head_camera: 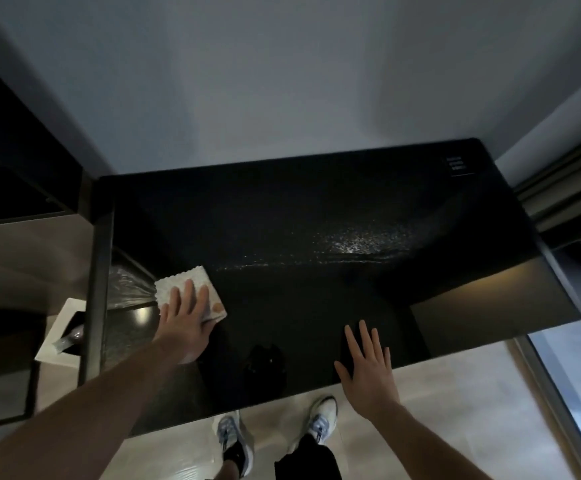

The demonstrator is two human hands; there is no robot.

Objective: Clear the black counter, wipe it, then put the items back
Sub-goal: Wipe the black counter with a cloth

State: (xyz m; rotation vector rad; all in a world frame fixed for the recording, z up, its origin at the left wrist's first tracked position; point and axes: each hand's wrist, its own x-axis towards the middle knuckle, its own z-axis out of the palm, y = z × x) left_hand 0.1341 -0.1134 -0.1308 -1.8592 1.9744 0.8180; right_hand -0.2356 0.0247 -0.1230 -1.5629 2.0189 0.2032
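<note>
The black counter (316,209) fills the middle of the view, glossy, with a streak of wet sheen right of centre. My left hand (186,318) presses flat with straight fingers on a white textured cloth (192,284) at the counter's left front part. My right hand (367,365) rests flat, fingers spread, on the counter's front edge to the right. A small black card with pale print (457,165) lies at the far right corner.
A dark metal frame post (96,271) borders the counter's left side. Beyond it, lower down, sit a white tray (61,332) with a dark item and some clear plastic wrap (128,285). A grey wall stands behind. My shoes (320,419) are on the pale floor below.
</note>
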